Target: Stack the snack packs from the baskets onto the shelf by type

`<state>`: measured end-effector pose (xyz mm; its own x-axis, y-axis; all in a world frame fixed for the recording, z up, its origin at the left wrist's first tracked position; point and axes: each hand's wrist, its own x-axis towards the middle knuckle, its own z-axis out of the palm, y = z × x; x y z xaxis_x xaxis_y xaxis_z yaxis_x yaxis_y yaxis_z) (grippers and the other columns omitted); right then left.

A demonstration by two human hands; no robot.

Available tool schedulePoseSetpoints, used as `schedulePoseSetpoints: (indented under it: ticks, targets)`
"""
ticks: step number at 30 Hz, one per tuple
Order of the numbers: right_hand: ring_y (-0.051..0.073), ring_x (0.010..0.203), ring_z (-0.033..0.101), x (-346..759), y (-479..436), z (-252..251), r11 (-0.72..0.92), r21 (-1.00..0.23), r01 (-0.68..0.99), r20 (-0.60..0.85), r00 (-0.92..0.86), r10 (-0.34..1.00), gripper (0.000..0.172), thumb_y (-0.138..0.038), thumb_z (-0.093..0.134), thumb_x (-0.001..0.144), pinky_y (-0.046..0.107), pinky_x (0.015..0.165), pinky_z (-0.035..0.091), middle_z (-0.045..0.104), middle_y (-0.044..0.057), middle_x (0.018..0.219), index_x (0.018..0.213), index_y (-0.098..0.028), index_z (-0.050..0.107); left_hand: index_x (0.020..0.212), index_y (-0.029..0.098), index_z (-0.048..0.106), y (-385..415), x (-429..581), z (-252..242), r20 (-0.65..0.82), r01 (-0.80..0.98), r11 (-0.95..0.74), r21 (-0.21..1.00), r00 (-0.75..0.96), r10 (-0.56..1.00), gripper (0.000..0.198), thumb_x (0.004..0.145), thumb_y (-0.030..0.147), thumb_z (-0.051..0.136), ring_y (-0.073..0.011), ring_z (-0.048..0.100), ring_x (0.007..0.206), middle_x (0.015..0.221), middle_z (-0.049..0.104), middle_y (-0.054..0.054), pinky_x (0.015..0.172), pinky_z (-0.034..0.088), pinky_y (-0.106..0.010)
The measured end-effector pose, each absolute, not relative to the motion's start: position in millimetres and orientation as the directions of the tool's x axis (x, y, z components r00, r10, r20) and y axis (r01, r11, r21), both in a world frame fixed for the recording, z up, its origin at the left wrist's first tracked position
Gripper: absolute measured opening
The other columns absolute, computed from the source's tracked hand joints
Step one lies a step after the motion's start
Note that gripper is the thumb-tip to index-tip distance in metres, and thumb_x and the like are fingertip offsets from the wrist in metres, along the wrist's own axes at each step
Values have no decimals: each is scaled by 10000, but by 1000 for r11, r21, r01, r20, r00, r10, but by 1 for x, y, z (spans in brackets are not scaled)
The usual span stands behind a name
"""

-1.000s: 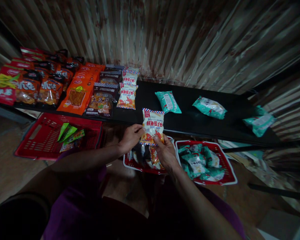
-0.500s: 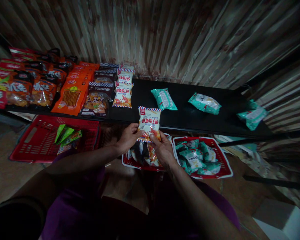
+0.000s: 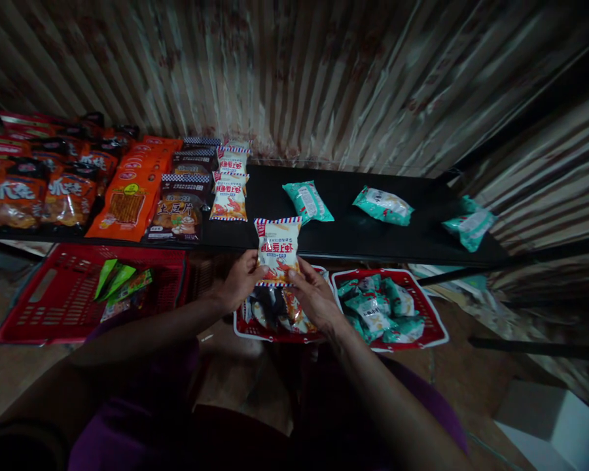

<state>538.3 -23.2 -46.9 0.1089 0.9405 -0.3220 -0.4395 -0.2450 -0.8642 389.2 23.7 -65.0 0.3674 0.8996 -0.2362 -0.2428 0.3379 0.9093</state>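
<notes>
A white and orange snack bag (image 3: 277, 252) with striped ends is held upright between my two hands, at the front edge of the black shelf (image 3: 331, 243). My left hand (image 3: 240, 280) grips its lower left side, thumb across the front. On its lower right corner, my right hand (image 3: 314, 294) is closed the same way. Matching snack bags (image 3: 229, 196) lie in a row on the shelf, just left of the held one. Below my hands, a red basket (image 3: 275, 337) holds snack packs, partly hidden by my hands and the bag.
Teal bags (image 3: 308, 201) lie spaced along the shelf's right half. Brown potato-chip packs (image 3: 179, 212), orange packs (image 3: 127, 203) and black-orange packs (image 3: 69, 196) crowd its left. Another red basket (image 3: 439, 330) holds teal bags; a third red basket (image 3: 44, 294) holds green packs. A white box (image 3: 544, 418) stands lower right.
The view has shifted, so the shelf goods appear further left and a little lower. Both hands still hold the same snack bag at the shelf's edge.
</notes>
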Motion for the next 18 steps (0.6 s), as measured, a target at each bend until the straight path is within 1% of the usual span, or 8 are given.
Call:
schedulePoseSetpoints:
  ticks: [2,4,5,8,11,14,16,18]
  targets:
    - [196,871,665,539,-23,-49,-225,-876,-428,-306,131,943,478,-365,776,632,325,786,530,722,10,1002,1080,-270,642,999,168,521,25,389,-68,-227,-186,314,931,380,897,379,688,293,698,-192,633,861,923,664,-68,803,489,-347]
    - [191,857,667,541,-23,-52,-209,-893,-400,-294,164,942,469,-364,761,655,332,797,528,723,0,996,1097,-271,637,1023,158,525,30,387,-70,-199,-117,247,962,321,926,394,680,260,691,-196,614,915,989,642,-89,850,471,-354]
    - [188,857,666,542,-24,-54,-209,-902,-378,-292,179,939,470,-360,756,664,334,806,526,722,-5,995,1109,-273,633,1060,156,524,33,386,-69,-160,-85,190,978,275,948,423,679,242,685,-198,598,955,1046,623,-101,876,459,-355]
    - [186,870,662,545,-26,-57,-224,-929,-294,-288,195,937,482,-352,757,664,340,838,513,721,-13,993,1123,-274,635,1192,174,500,42,380,-62,50,33,-56,998,136,989,500,717,223,648,-197,555,1034,1156,570,-104,916,431,-338]
    - [196,882,662,544,-27,-56,-228,-938,-262,-278,172,945,488,-374,760,653,349,853,509,722,-8,997,1116,-272,646,1184,193,546,47,375,-53,246,207,-262,943,100,964,404,789,262,595,-180,555,990,1118,571,-86,867,441,-303]
    - [208,885,668,543,-28,-51,-243,-933,-266,-288,149,946,498,-398,756,650,366,853,513,724,1,999,1118,-267,647,1167,193,569,50,374,-51,311,294,-330,897,111,944,369,816,306,582,-166,563,934,1113,572,-83,820,460,-293]
    - [216,876,672,543,-29,-49,-270,-931,-245,-308,134,942,498,-408,750,651,377,841,521,727,4,988,1117,-264,649,1184,190,559,52,373,-52,305,287,-327,901,117,945,392,817,324,587,-163,571,918,1122,580,-84,823,469,-300]
    - [223,887,671,545,-30,-50,-287,-940,-182,-310,114,944,481,-409,742,658,383,835,524,725,5,994,1107,-259,656,1198,194,553,54,374,-53,290,251,-312,916,118,950,409,815,333,591,-164,585,923,1150,583,-87,834,472,-308]
